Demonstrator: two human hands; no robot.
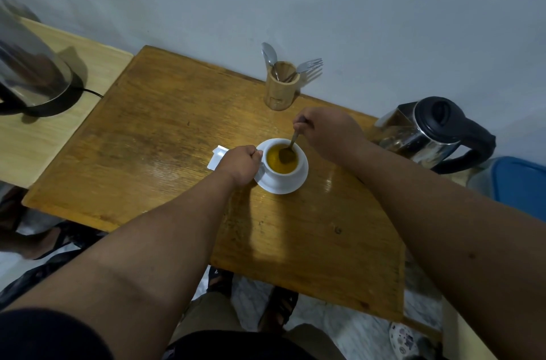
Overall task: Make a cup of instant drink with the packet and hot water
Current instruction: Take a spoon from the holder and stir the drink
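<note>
**Stirring the drink: spoon slanting down from the right grip into the cup**

The wooden worktop (165, 135) is carrying everything. A steel kettle (434, 135) with a black handle is sitting off to the outer side of the right grip, near but apart from it; a second kettle on its base (32, 76) is standing well apart, far beyond the left grip on a paler neighbouring surface. A wooden cutlery holder (280, 88) with spoons and a fork is standing just beyond the right grip, toward the wall.

The white cup (291, 170) is sitting upright on its saucer (280, 187), between the two hands and holding yellow-orange liquid. The left hand (239, 164) is curling at the cup's handle side and appears to be gripping the handle, steadying it. The right hand (328, 132) is pinching the top of the spoon (291, 147), fingers closed round the handle. The spoon's long axis is slanting down and toward the left grip, with its bowl dipping into the liquid.

A white packet (217, 157) is lying flat just behind the left grip, partly hidden; whether it is empty, cannot tell.

Judgement: powder and water look already in, so stirring is the step in hand. The right hand is doing the work; the cup lies below and inward of it.
</note>
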